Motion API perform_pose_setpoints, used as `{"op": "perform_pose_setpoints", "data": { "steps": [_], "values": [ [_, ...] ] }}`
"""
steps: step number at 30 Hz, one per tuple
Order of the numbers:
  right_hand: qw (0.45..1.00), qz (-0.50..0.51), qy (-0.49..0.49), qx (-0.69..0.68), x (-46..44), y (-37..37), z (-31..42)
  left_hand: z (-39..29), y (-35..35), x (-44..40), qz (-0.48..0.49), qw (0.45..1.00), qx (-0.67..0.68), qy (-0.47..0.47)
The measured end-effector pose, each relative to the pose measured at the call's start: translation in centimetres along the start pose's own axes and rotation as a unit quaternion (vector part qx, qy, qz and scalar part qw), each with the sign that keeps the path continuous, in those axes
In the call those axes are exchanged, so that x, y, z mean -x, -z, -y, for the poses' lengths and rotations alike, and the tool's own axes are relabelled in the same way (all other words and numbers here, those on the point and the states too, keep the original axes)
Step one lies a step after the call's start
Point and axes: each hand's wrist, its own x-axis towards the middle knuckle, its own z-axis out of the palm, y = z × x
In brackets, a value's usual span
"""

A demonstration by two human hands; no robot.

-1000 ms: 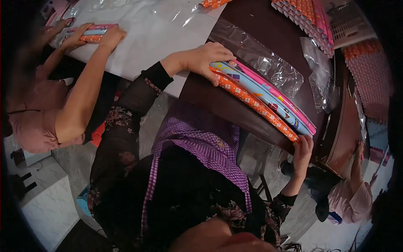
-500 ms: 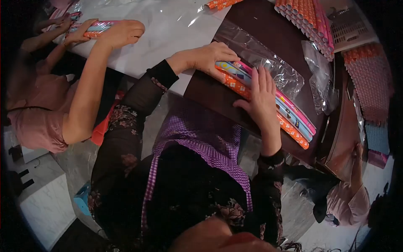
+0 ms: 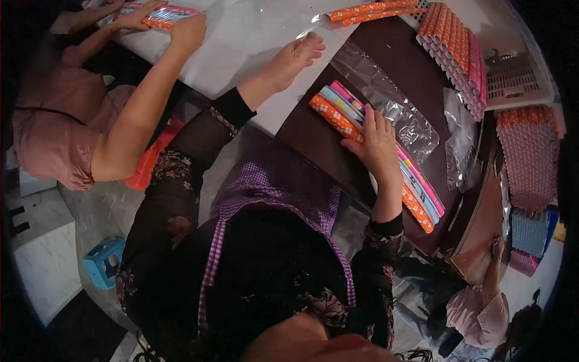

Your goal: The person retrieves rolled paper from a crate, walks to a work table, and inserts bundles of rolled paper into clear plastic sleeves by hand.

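Observation:
A row of gift-wrap rolls lies side by side on the dark brown table: an orange roll (image 3: pixel 416 211) nearest me, a light blue roll (image 3: pixel 427 204) in the middle, a pink roll (image 3: pixel 435 202) behind. Across their middle rests my right hand (image 3: pixel 379 145), its fingers laid over the rolls and the thumb apart on the orange one. My left hand (image 3: pixel 295 60) is raised over the white sheet, loosely curled with nothing in it. Several loose orange rolls (image 3: pixel 362 15) lie just beyond it. Clear plastic film (image 3: pixel 398 102) lies behind the row under my right hand.
Stacked orange and pink rolls (image 3: pixel 446 54) stand at the far right, by a white plastic basket (image 3: pixel 512 84). More stacked rolls (image 3: pixel 528 163) are below it. At left, a co-worker's hands hold a wrapped bundle (image 3: pixel 163 18). A blue stool (image 3: pixel 104 262) stands on the floor.
My left hand has let go of the rolls' far end and moved up and left. My right hand stays on the rolls. The camera view has shifted, showing more at the top.

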Motion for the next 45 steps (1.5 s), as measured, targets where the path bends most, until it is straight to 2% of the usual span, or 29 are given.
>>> {"op": "perform_pose_setpoints", "data": {
  "steps": [3,5,8,10,12,21,23,26,36,38,42,45],
  "values": [
    [1.0,0.0,-0.001,-0.002,0.0,-0.1,0.0,0.7,-1.7,2.4,-0.02,0.998,0.045,0.026],
    [1.0,-0.002,-0.004,0.0,-0.1,-0.1,0.0,0.5,-3.3,3.8,-0.004,1.0,0.007,-0.022],
    [1.0,-0.003,-0.003,-0.024,-0.1,0.0,0.1,2.4,-5.4,3.8,0.037,0.997,0.03,-0.063],
    [0.999,-0.037,0.012,0.003,0.0,-0.2,0.1,1.4,-5.9,3.9,0.013,0.997,0.072,-0.032],
    [1.0,-0.027,0.004,-0.005,-0.4,-0.1,0.2,1.5,-5.8,3.5,-0.008,0.993,0.118,0.007],
    [1.0,-0.006,-0.004,-0.025,-1.1,-0.3,-0.1,2.8,-4.8,2.7,0.034,0.988,0.148,-0.029],
    [1.0,-0.003,-0.003,-0.028,-1.1,-0.3,0.0,2.0,-5.7,3.2,0.001,0.986,0.168,-0.008],
    [1.0,-0.003,-0.004,-0.026,-1.2,-0.4,0.0,2.5,-5.5,2.8,0.029,0.991,0.125,-0.024],
    [1.0,-0.019,0.015,-0.016,-1.2,-0.6,-0.1,3.9,-5.2,2.4,0.023,0.989,0.14,-0.028],
    [0.999,-0.027,0.021,-0.015,-1.1,-0.6,-0.2,4.1,-4.9,2.5,0.026,0.997,0.031,-0.06],
    [0.999,-0.011,0.015,-0.028,-1.3,-0.3,0.1,3.2,-5.5,2.9,0.025,0.999,0.009,-0.046],
    [0.999,0.012,-0.001,-0.048,-1.7,-0.3,-0.1,3.7,-6.1,2.8,-0.003,0.996,0.02,-0.083]
  ]
}}
